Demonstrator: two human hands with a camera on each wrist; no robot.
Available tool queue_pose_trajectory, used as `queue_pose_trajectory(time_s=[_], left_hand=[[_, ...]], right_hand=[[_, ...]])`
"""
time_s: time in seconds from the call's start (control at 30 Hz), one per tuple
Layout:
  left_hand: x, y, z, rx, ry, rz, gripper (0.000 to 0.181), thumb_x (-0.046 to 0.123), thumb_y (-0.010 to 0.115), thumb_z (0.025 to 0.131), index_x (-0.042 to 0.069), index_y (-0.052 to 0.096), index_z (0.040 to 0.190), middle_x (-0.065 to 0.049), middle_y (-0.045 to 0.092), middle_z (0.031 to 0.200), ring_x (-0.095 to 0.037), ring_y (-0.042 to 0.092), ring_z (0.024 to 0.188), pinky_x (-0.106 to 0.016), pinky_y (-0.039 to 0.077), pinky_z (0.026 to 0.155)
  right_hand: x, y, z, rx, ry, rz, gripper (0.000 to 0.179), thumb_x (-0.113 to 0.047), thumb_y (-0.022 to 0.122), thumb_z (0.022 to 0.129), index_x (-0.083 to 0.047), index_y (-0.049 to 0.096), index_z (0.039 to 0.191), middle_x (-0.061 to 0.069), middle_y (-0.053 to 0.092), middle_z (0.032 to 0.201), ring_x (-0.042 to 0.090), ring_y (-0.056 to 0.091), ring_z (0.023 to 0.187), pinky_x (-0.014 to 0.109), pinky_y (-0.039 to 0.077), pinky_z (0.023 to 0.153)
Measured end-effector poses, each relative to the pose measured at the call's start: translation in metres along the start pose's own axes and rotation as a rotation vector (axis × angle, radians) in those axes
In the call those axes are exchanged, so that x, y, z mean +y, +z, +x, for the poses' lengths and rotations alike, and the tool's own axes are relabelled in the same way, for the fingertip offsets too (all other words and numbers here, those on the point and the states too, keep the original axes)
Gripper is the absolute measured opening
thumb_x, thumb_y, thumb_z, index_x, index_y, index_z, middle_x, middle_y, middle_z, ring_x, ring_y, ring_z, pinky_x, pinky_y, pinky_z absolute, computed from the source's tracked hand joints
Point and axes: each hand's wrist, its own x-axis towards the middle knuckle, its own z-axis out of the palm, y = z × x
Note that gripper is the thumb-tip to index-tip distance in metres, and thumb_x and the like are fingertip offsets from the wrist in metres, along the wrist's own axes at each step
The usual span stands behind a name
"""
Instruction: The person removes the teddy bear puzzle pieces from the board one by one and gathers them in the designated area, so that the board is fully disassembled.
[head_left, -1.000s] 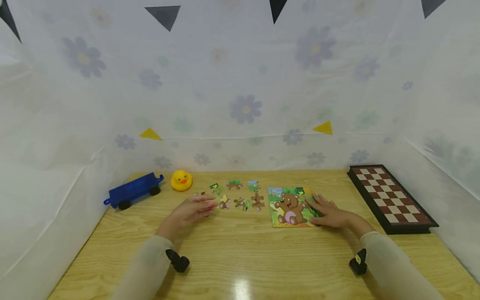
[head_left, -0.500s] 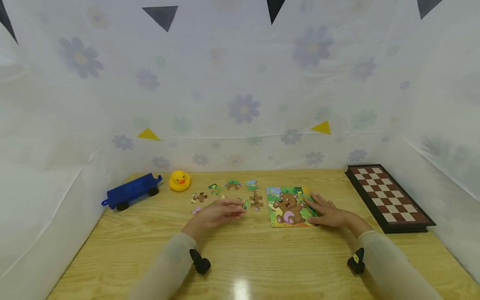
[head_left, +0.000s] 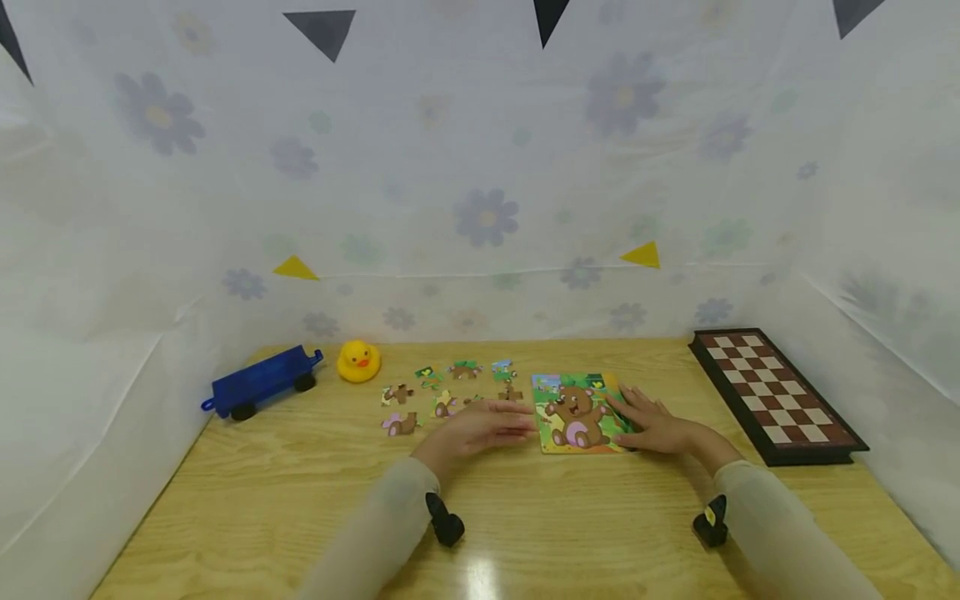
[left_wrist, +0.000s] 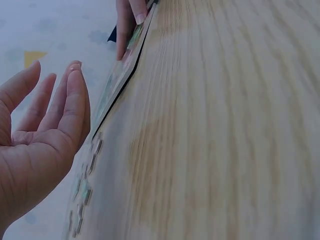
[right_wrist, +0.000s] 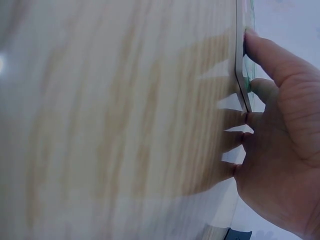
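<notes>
A square puzzle board [head_left: 576, 417] with a picture of a brown bear lies flat on the wooden table. My right hand [head_left: 660, 427] rests at its right edge, thumb and some fingers spread over the picture and the rest on or near the table. In the head view my left hand [head_left: 483, 429], fingers extended, hovers close to the board's left edge and holds nothing. The left wrist view shows that hand [left_wrist: 47, 130] above the tabletop, apart from the board. Loose puzzle pieces [head_left: 400, 424] lie beyond and left of it, some partly hidden behind the hand.
A yellow rubber duck [head_left: 358, 362] and a blue toy wagon [head_left: 262, 382] stand at the back left. On the right lies a brown-and-white checkered game board [head_left: 776, 387] with a black frame. White flower-printed cloth [head_left: 420, 225] encloses the table behind and at the sides.
My left hand has swept rightward over the puzzle pieces to beside the board, uncovering the pieces at left. The right hand and the puzzle board stay in place.
</notes>
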Motion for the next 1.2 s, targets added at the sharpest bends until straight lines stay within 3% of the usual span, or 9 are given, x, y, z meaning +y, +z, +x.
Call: queue_pose_trajectory(time_s=[0.13, 0.3, 0.5, 0.67, 0.87, 1.2], left_hand=[[-0.001, 0.013, 0.011, -0.04, -0.011, -0.012, 0.041, 0.001, 0.049, 0.097, -0.007, 0.043, 0.138, -0.027, 0.051, 0.131, -0.027, 0.058, 0.114, -0.042, 0.043, 0.101], [-0.003, 0.029, 0.026, -0.064, -0.033, -0.028, 0.04, 0.002, 0.049, 0.098, -0.008, 0.043, 0.136, -0.026, 0.055, 0.126, -0.024, 0.062, 0.106, -0.042, 0.043, 0.101], [-0.007, 0.043, 0.042, -0.054, -0.045, -0.057, 0.041, 0.004, 0.054, 0.096, -0.006, 0.047, 0.135, -0.024, 0.058, 0.123, -0.028, 0.062, 0.107, -0.037, 0.048, 0.096], [-0.016, 0.052, 0.054, -0.03, -0.059, -0.092, 0.039, 0.001, 0.05, 0.097, -0.006, 0.045, 0.136, -0.026, 0.056, 0.125, -0.031, 0.06, 0.111, -0.038, 0.048, 0.097], [-0.021, 0.06, 0.061, -0.036, -0.054, -0.031, 0.046, 0.005, 0.053, 0.097, -0.005, 0.039, 0.14, -0.021, 0.056, 0.127, -0.028, 0.056, 0.116, -0.036, 0.047, 0.097], [-0.016, 0.071, 0.065, -0.074, -0.058, 0.098, 0.047, 0.01, 0.052, 0.098, -0.002, 0.039, 0.142, -0.018, 0.053, 0.132, -0.022, 0.055, 0.116, -0.034, 0.046, 0.098]], right_hand=[[-0.001, 0.0, 0.0, -0.006, 0.024, -0.003, 0.078, -0.038, 0.055, 0.096, -0.001, 0.013, 0.151, 0.032, -0.009, 0.151, 0.048, -0.013, 0.137, 0.069, -0.012, 0.103], [-0.003, -0.002, 0.0, -0.019, 0.055, -0.021, 0.078, -0.039, 0.054, 0.096, -0.002, 0.014, 0.151, 0.03, -0.009, 0.152, 0.047, -0.013, 0.138, 0.068, -0.011, 0.104], [-0.003, -0.004, 0.0, -0.024, 0.055, -0.018, 0.078, -0.04, 0.053, 0.096, -0.003, 0.013, 0.152, 0.029, -0.01, 0.153, 0.047, -0.014, 0.138, 0.069, -0.013, 0.103], [-0.002, -0.003, 0.0, -0.026, 0.064, -0.009, 0.079, -0.041, 0.053, 0.096, -0.004, 0.013, 0.152, 0.028, -0.01, 0.153, 0.047, -0.014, 0.138, 0.069, -0.013, 0.103], [-0.001, 0.001, 0.001, -0.019, 0.066, -0.023, 0.079, -0.042, 0.054, 0.095, -0.004, 0.014, 0.152, 0.029, -0.009, 0.153, 0.046, -0.014, 0.138, 0.069, -0.012, 0.103], [-0.005, -0.002, 0.0, -0.019, 0.069, -0.019, 0.078, -0.041, 0.053, 0.096, -0.004, 0.015, 0.151, 0.029, -0.008, 0.153, 0.047, -0.013, 0.138, 0.069, -0.012, 0.103]])
